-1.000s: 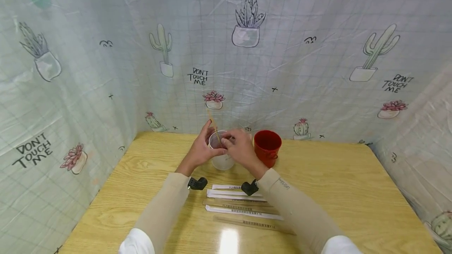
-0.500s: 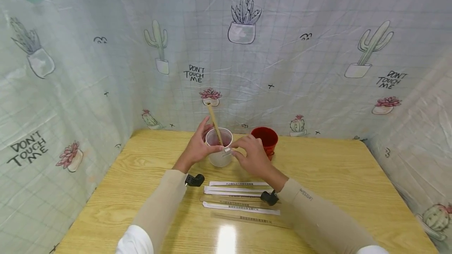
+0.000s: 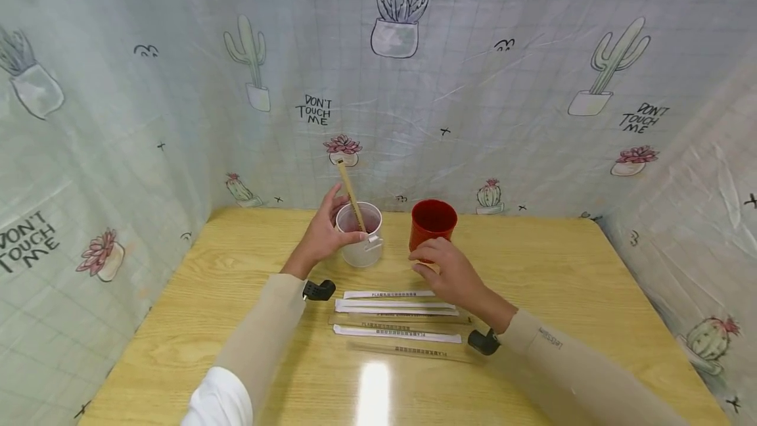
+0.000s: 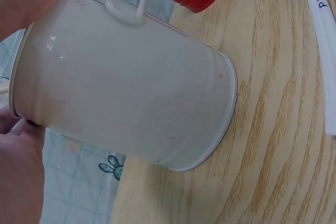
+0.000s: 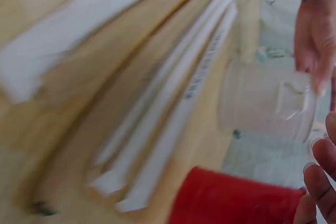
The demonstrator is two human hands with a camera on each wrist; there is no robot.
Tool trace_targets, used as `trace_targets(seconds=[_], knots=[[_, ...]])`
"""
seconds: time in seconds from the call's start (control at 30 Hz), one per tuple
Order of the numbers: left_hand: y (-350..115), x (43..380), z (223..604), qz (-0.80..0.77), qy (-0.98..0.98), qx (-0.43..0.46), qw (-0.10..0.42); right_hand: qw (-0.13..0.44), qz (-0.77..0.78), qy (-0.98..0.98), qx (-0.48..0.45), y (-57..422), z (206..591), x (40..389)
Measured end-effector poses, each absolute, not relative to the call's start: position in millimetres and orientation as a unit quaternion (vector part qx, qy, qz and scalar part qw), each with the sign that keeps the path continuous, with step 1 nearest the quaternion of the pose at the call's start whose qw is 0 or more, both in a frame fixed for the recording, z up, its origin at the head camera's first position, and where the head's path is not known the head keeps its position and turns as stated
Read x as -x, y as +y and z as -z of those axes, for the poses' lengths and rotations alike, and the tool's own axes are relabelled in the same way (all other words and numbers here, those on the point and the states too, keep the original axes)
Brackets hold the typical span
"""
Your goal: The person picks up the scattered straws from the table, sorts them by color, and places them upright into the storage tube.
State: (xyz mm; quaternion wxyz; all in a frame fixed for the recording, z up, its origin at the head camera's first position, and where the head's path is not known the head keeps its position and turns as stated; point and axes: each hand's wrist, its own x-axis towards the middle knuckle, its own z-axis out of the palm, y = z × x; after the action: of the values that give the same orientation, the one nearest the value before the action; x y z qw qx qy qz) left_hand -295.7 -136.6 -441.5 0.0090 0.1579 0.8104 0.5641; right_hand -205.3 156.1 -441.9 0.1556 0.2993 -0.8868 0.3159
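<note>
A small white pail (image 3: 362, 256) with a little side handle stands upright at the back of the table. My left hand (image 3: 319, 236) holds it around the rim, the thumb in front and the fingers behind. A straw in a brown paper wrapper (image 3: 350, 190) leans out of that pail; its lower end is hidden inside. To the right stands a red pail (image 3: 420, 236). My right hand (image 3: 454, 273) hovers before the red pail, fingers loosely bent and holding nothing. In the left wrist view the white pail (image 4: 126, 82) fills much of the picture.
Several wrapped straws lie in a row across the table's middle: white-wrapped straws (image 3: 397, 333) and brown-wrapped straws (image 3: 416, 351). A patterned curtain (image 3: 284, 150) hangs right behind the table's back edge and along both sides.
My right hand has drawn back from the white pail, rightward toward the front of the red one. My left hand stays on the white pail. The head view has shifted slightly.
</note>
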Motion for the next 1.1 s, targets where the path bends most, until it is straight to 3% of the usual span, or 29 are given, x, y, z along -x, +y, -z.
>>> trace_targets(seconds=[0.33, 0.6, 1.1], knots=[[-138, 299, 440, -0.559, 0.813, -0.161, 0.007, 0.12, -0.31, -0.898, -0.286, 186, 470, 195], [-137, 298, 440, -0.561, 0.812, -0.161, 0.009, 0.06, -0.311, -0.909, -0.269, 201, 480, 185], [-138, 299, 441, -0.565, 0.808, -0.164, 0.012, 0.023, -0.303, -0.902, -0.306, 211, 493, 170]])
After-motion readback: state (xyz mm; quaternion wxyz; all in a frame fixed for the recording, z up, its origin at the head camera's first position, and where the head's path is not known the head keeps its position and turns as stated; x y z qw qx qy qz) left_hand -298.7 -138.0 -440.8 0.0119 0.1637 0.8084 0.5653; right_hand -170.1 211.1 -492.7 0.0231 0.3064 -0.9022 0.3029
